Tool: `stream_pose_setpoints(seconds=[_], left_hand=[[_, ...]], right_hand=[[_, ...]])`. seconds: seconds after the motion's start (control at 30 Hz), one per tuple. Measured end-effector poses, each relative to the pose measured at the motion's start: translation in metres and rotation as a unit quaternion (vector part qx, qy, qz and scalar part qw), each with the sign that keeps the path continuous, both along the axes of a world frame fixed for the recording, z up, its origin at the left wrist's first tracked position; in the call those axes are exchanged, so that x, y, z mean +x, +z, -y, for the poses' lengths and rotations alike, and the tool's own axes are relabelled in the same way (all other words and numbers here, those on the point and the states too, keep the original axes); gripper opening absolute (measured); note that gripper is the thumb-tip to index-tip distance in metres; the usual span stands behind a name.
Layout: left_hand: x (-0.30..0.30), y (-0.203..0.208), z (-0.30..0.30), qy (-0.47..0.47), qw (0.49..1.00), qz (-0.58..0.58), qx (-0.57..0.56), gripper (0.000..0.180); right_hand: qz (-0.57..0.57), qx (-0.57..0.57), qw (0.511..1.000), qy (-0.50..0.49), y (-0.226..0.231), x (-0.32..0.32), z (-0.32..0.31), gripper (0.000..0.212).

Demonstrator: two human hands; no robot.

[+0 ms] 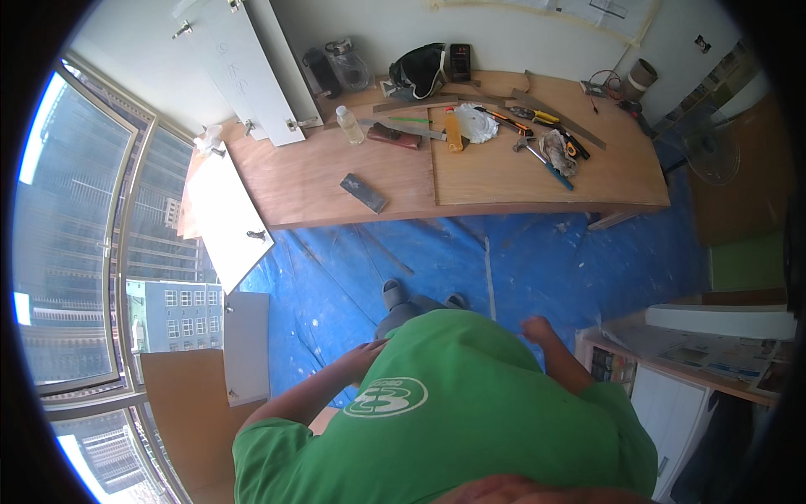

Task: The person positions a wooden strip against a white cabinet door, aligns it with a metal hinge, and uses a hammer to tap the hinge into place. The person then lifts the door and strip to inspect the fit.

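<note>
My left hand (366, 359) rests against my left hip at the edge of my green shirt, its fingers mostly hidden. Out to my right side hangs my right hand (535, 328), its fingers curled in with nothing showing in them. Both are apart from the wooden workbench (302, 181) in front of me. Nearest on its top lies a dark grey rectangular block (363, 193). Behind it are a brown pouch (393, 137), a clear bottle (349, 126) and an orange bottle (454, 130). A hammer (550, 168) with a blue handle lies to the right, beside a crumpled rag (557, 153).
White hinged panels (243, 76) lean at the back left, and another white panel (227, 218) slants off the bench's left end. Blue sheeting (537, 260) covers the floor. Windows (67, 227) line the left. A paper-covered cabinet (672, 357) stands at the right.
</note>
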State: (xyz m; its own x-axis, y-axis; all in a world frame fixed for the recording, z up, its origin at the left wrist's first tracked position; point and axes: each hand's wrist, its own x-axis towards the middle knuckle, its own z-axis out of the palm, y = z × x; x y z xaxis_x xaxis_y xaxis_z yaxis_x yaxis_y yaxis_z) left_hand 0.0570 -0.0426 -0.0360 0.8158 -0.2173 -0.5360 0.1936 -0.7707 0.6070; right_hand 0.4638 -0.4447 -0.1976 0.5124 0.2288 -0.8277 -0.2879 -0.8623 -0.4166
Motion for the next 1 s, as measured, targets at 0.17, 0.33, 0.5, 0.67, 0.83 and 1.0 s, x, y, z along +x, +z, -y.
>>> stream_pose_setpoints(seconds=[0.17, 0.33, 0.5, 0.67, 0.83, 1.0], left_hand=[[0.006, 0.021, 0.004, 0.027, 0.999, -0.021, 0.001, 0.112], [0.022, 0.042, 0.006, 0.018, 0.999, -0.022, 0.019, 0.122], [0.027, 0.060, 0.009, 0.014, 0.998, -0.054, 0.034, 0.130], [0.032, 0.062, 0.010, 0.015, 0.998, -0.065, 0.023, 0.116], [0.041, 0.069, 0.005, 0.006, 0.999, -0.045, 0.017, 0.116], [0.033, 0.052, 0.009, 0.010, 1.000, -0.008, 0.015, 0.117]], right_hand=[[0.014, 0.009, 1.000, -0.006, -0.004, 0.001, -0.005, 0.028], [0.024, 0.038, 0.995, 0.091, -0.034, 0.015, 0.014, 0.026], [-0.001, -0.011, 0.997, 0.070, 0.026, 0.009, -0.021, 0.024], [-0.027, 0.018, 0.999, -0.007, -0.016, 0.018, -0.005, 0.023], [-0.070, 0.037, 0.994, -0.069, -0.057, 0.030, 0.018, 0.022], [-0.045, 0.021, 0.999, -0.022, -0.039, 0.035, 0.011, 0.022]])
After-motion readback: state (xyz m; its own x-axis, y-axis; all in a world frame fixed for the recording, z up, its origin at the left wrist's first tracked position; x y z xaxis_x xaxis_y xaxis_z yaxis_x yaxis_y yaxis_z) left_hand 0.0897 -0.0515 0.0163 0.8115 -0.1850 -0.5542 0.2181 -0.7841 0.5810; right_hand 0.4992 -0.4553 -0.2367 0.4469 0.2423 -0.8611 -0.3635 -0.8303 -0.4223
